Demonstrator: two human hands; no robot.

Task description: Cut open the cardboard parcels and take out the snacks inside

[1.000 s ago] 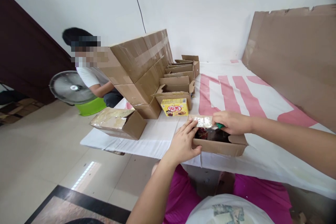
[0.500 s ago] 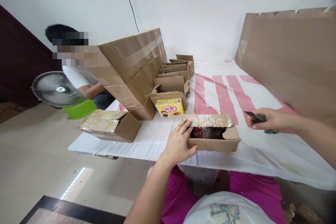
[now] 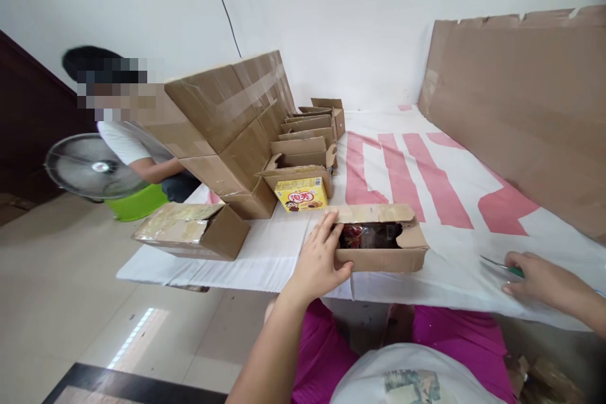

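Observation:
My left hand [image 3: 320, 259] grips the left end of a small cardboard box [image 3: 381, 260], thumb on the near side and fingers over the top. The box's top is partly open, with its far flap raised. Dark, shiny packets with some red [image 3: 372, 235] show inside. Off to the right, my right hand [image 3: 533, 274] is closed around the green handle of a knife [image 3: 497, 263], low over the table. Its thin blade points left, apart from the box. Just behind the box stands a yellow snack box [image 3: 302, 194].
Open cardboard boxes [image 3: 303, 154] line up behind the yellow one, beside a stack of taped cartons [image 3: 227, 113]. Another carton [image 3: 192, 231] sits near the table's left edge. A cardboard sheet [image 3: 516, 107] stands at the right. A person [image 3: 127, 145] and a fan [image 3: 89, 167] are at the left.
My right hand has moved right and down with the knife, away from the cardboard box and to the tabletop. My left hand stays on the box. The view has shifted slightly.

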